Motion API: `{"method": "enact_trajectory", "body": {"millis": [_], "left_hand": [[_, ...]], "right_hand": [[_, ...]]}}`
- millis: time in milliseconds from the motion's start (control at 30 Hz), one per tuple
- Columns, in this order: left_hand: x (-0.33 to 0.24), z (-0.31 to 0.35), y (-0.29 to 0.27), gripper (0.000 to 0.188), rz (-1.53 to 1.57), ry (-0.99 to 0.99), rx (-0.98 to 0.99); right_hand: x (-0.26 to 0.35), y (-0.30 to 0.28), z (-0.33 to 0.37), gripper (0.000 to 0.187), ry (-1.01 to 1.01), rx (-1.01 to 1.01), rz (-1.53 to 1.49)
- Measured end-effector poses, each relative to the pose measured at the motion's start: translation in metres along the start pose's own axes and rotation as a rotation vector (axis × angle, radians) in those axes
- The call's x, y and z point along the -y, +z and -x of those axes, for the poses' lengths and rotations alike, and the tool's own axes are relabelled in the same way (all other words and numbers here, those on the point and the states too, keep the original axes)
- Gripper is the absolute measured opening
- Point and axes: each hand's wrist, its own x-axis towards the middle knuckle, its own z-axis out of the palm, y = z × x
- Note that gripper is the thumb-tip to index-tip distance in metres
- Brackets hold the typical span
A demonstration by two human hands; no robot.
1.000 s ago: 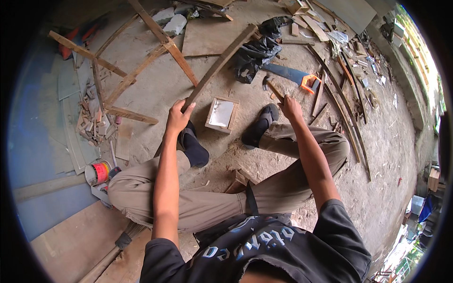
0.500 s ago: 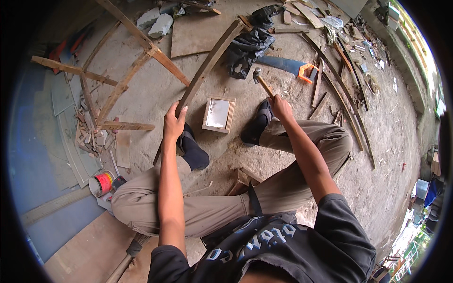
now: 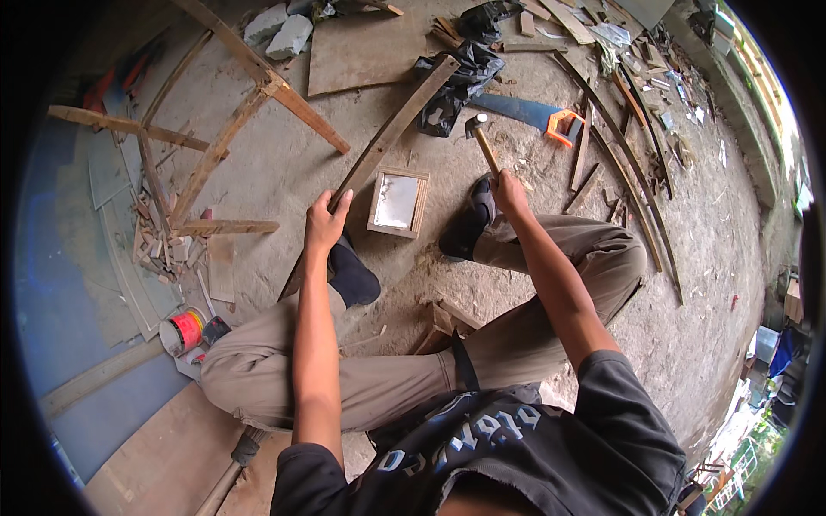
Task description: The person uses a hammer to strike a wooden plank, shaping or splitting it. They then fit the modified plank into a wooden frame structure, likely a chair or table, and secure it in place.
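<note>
My left hand [image 3: 324,222] is closed around a long wooden batten [image 3: 391,129], which slants up to the right, its far end over a black plastic bag [image 3: 465,79]. The batten's lower part runs back past my left forearm. In my right hand [image 3: 509,194] is a hammer [image 3: 487,148], gripped by its wooden handle with the head raised toward the far side. Between my feet lies a small wooden box [image 3: 397,203] with a white surface inside its frame. A handsaw [image 3: 525,113] with an orange handle rests on the floor beyond the hammer.
A wooden frame [image 3: 258,86] of joined battens stands at the left. Long thin strips [image 3: 615,142] and scrap wood lie to the right. Two pale block pieces [image 3: 289,37] and a board [image 3: 357,52] are at the back. A red-labelled can [image 3: 182,332] sits beside my left knee.
The far end of the batten has swung a little to the right and lower. The hammer head has shifted slightly to the right. Both hands keep their grip.
</note>
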Motion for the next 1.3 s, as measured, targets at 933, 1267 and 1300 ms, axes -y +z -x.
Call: {"method": "enact_trajectory", "body": {"millis": [933, 1267, 1300], "left_hand": [[-0.053, 0.020, -0.033, 0.049, 0.090, 0.322, -0.244], [-0.152, 0.064, -0.066, 0.041, 0.169, 0.440, -0.073], [-0.152, 0.067, -0.072, 0.044, 0.157, 0.512, -0.122]], "right_hand": [[0.174, -0.063, 0.012, 0.063, -0.245, -0.050, -0.711], [0.338, -0.204, 0.064, 0.040, -0.675, 0.119, -1.277], [0.344, -0.214, 0.067, 0.036, -0.740, 0.079, -1.274]]}}
